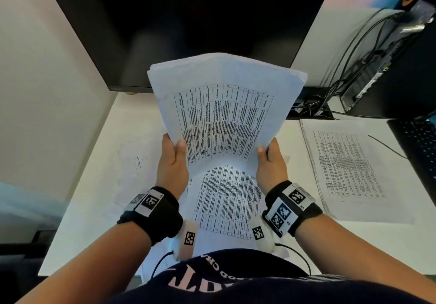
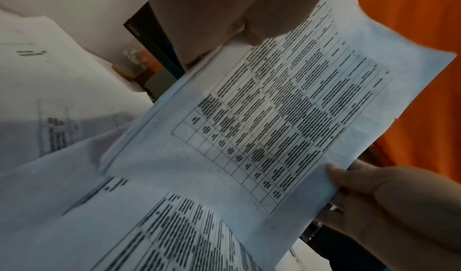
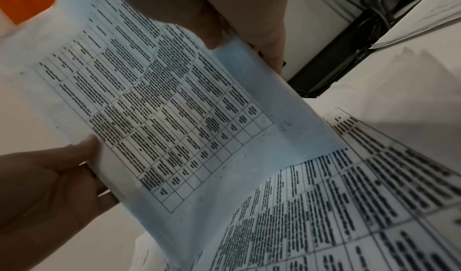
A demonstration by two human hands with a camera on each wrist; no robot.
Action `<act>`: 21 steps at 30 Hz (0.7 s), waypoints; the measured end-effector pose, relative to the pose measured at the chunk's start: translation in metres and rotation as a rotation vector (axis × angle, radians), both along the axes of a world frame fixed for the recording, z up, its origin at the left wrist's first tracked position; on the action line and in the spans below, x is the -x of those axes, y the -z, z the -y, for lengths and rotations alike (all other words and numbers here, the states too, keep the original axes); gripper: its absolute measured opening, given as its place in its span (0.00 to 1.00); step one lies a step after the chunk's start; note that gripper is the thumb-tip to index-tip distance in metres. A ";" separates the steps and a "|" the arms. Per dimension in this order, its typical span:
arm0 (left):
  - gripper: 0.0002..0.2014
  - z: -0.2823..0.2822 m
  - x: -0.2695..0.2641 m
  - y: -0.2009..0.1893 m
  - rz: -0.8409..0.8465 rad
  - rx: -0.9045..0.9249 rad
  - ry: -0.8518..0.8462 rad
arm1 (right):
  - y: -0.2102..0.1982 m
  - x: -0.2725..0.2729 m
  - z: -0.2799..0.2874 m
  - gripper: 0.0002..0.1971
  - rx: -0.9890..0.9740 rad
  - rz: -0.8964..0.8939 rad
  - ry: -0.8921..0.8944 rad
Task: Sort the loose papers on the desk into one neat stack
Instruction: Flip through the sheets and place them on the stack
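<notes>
A sheaf of printed papers [image 1: 224, 114] with tables on the top sheet stands on end above the desk, its lower edge on the sheets beneath. My left hand [image 1: 173, 156] grips its left side, thumb on the front. My right hand [image 1: 271, 158] grips its right side the same way. In the left wrist view the sheaf [image 2: 286, 117] runs across the frame, with the right hand [image 2: 389, 206] at its far side. The right wrist view shows the sheaf [image 3: 174, 107] and the left hand [image 3: 49, 186]. More printed sheets [image 1: 226, 199] lie flat under it, and another pile [image 1: 351, 169] lies at the right.
A dark monitor [image 1: 188, 20] stands right behind the papers. Faint sheets [image 1: 134, 166] lie on the white desk [image 1: 94, 209] at the left. A black keyboard [image 1: 417, 143], a computer box [image 1: 387, 67] and tangled cables [image 1: 316, 105] crowd the right rear. A wall runs along the left.
</notes>
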State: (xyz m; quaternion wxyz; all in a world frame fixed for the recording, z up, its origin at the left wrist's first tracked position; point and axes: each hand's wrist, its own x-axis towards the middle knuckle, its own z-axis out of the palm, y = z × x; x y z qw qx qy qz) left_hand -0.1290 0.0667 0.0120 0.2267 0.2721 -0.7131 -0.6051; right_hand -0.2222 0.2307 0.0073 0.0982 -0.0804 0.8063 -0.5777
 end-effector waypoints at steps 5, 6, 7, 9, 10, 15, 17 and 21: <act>0.22 0.002 0.004 0.011 0.096 -0.068 -0.012 | -0.007 0.001 0.004 0.10 -0.003 -0.020 0.012; 0.23 0.003 0.006 0.008 0.100 -0.063 -0.025 | -0.010 0.001 0.004 0.07 0.002 -0.046 0.023; 0.23 0.005 0.008 0.006 0.098 -0.054 -0.041 | -0.013 0.000 0.003 0.05 0.011 -0.070 0.035; 0.22 0.009 0.010 0.001 0.076 -0.039 -0.054 | -0.017 0.001 0.003 0.03 0.050 -0.099 0.074; 0.21 0.011 0.010 -0.002 0.075 -0.027 -0.046 | -0.018 0.003 0.002 0.03 0.071 -0.103 0.098; 0.24 0.028 0.008 0.000 0.132 -0.020 -0.011 | -0.019 0.008 -0.010 0.08 0.107 0.010 0.079; 0.21 0.032 0.007 0.001 0.134 -0.004 -0.001 | -0.019 0.008 -0.016 0.09 0.121 0.087 -0.003; 0.12 0.026 0.009 -0.006 0.192 0.080 0.014 | -0.014 0.013 -0.030 0.09 0.037 0.161 -0.033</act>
